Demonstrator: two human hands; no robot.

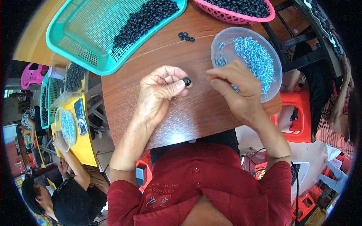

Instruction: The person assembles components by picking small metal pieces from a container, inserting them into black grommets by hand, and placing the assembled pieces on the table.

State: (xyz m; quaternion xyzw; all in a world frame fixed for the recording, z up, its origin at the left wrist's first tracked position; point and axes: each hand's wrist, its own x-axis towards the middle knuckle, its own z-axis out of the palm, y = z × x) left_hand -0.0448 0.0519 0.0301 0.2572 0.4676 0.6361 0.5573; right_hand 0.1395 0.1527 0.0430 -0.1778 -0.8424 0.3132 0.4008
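Observation:
Above the middle of the table, my left hand (pixel 156 92) pinches a small, shiny black round piece (pixel 187 81) between thumb and fingertips. To its right, my right hand (pixel 241 90) is closed with thumb and index finger together, apart from the left; anything between those fingertips is too small to make out. It covers the near left part of a clear plastic bowl (pixel 227 37) holding many small light-blue shiny pieces (pixel 256 56). Several loose black round pieces (pixel 184 36) lie on the wooden table (pixel 151 60) beyond my hands.
A green mesh basket (pixel 83 28) with black pieces stands at the far left, a pink basket (pixel 230 17) with more at the far right. Red stools (pixel 301 113) are at the right. On the left a person in black (pixel 75 196) reaches into another bowl (pixel 60 128) of blue pieces.

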